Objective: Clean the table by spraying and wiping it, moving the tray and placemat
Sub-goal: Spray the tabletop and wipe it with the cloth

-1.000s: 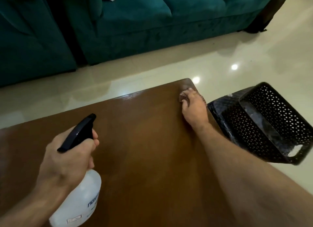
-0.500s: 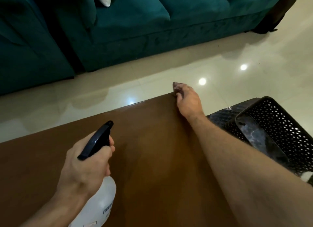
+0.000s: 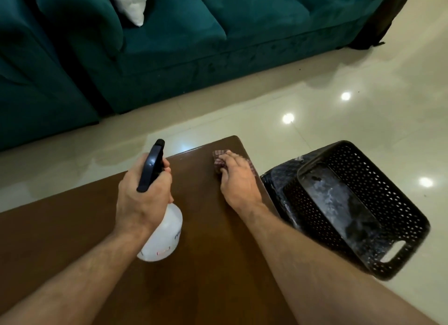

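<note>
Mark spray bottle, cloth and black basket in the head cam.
spray bottle point(image 3: 167, 237): head view, white body below the left hand.
cloth point(image 3: 218, 158): head view, striped fold beyond the fingers.
black basket point(image 3: 378, 179): head view, perforated far wall.

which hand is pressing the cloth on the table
The right hand, flat on the striped reddish cloth near the far corner of the brown wooden table. The left hand instead grips the white spray bottle with black trigger.

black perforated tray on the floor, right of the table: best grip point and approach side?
Probably the cutout handle in the black perforated tray's near end wall. Come from above on the near side, fingers hooked through the slot. The long walls look thin and perforated, so pinching them seems poorer. The right hand is busy pressing a cloth on the table.
</note>
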